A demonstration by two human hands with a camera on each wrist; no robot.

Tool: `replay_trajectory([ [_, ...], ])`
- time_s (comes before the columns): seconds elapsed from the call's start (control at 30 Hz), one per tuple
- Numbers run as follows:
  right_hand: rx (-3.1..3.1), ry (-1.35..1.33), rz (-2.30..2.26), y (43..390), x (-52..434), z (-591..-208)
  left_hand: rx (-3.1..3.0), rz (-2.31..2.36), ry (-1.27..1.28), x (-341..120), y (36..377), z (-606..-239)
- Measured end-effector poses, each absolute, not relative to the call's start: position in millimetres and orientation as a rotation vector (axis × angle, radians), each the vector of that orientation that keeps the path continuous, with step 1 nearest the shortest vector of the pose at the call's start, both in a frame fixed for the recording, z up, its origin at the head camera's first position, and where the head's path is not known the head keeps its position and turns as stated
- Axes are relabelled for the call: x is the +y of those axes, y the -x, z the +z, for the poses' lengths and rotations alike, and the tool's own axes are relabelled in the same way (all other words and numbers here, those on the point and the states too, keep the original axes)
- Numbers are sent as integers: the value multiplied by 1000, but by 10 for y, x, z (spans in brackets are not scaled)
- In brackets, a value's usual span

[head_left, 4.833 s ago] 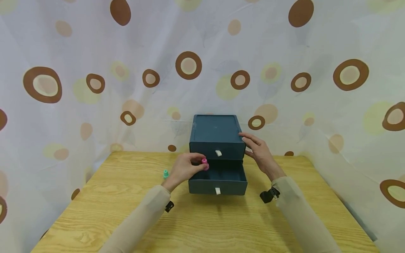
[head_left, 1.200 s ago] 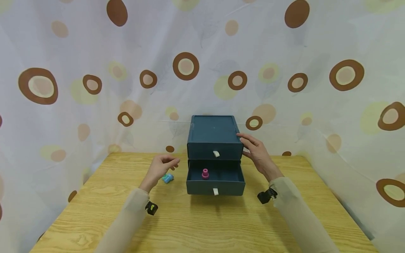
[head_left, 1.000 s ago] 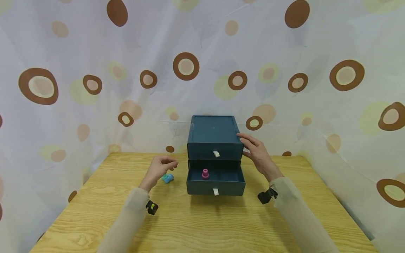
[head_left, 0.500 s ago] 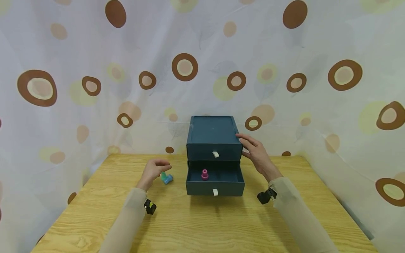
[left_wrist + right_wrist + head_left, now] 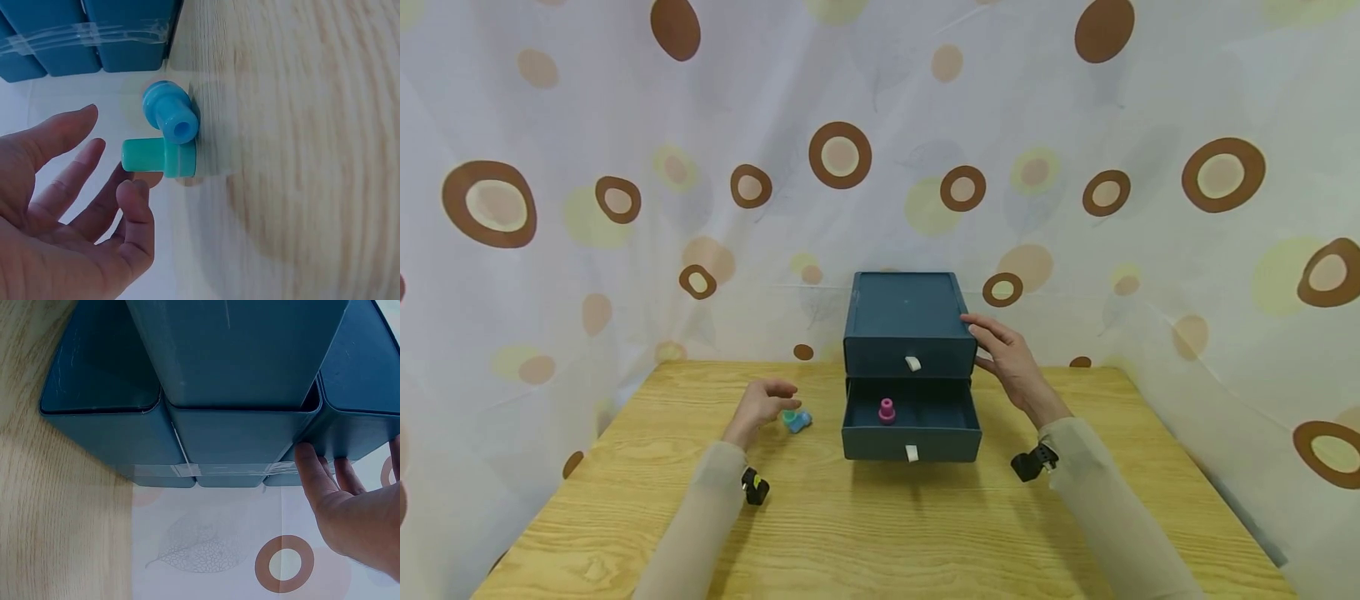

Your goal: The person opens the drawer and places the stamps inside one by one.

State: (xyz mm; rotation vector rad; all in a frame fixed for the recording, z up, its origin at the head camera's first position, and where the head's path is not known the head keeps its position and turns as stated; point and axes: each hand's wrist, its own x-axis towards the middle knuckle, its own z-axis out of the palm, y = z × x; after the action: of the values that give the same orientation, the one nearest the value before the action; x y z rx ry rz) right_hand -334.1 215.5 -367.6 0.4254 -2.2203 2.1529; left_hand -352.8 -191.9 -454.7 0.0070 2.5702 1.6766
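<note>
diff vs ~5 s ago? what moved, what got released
The left hand let go of the pink plastic peg, which now stands in the open lower drawer, and moved left to the blue peg and green peg on the wooden table, open, not gripping them. The right hand stays on the dark blue drawer box; the upper drawer remains closed.

In the head view the left hand (image 5: 760, 406) hides most of the green piece (image 5: 787, 414) beside the blue piece (image 5: 800, 422). In the left wrist view the table (image 5: 300, 156) is motion-blurred (its grain smeared), and the drawer box (image 5: 87, 31) above the pieces is cut off by the top edge.
</note>
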Motion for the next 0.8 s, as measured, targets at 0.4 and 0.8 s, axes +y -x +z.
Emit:
replay_trajectory([
  [0.4, -2230, -441, 2152, 3324, 2171, -3675, 2492, 1581, 20, -1931, 3535, -4594],
  [0.8, -2218, -433, 2150, 3328, 2163, -3675, 2467, 1526, -10, -1929, 3556, -4639],
])
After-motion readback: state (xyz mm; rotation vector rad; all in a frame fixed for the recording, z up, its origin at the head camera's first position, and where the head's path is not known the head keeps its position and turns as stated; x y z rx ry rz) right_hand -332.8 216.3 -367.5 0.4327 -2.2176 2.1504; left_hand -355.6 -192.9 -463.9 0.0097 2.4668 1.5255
